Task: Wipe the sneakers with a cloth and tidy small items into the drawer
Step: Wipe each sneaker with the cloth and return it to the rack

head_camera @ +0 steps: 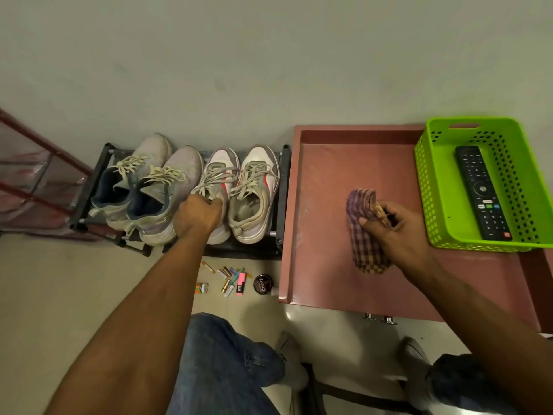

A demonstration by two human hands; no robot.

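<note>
Two pairs of sneakers stand on a low black shoe rack (285, 175). My left hand (199, 215) grips the collar of the left white-and-pink sneaker (220, 175); its mate (254, 193) stands beside it on the right. A grey pair (155, 187) fills the rack's left half. My right hand (395, 226) holds a purple-and-yellow checked cloth (363, 235) above the open reddish drawer (323, 163). Small items lie on the floor before the rack: several batteries (226, 272), a pink highlighter (241, 283), a round polish tin (262, 283) and a small orange-capped tube (202, 287).
A green plastic basket (434, 190) with a black remote (481, 190) sits on the right part of the drawer unit. A red-framed rack (33, 175) stands at the far left. My knees in jeans and grey shoes are at the bottom, with a grey wall behind.
</note>
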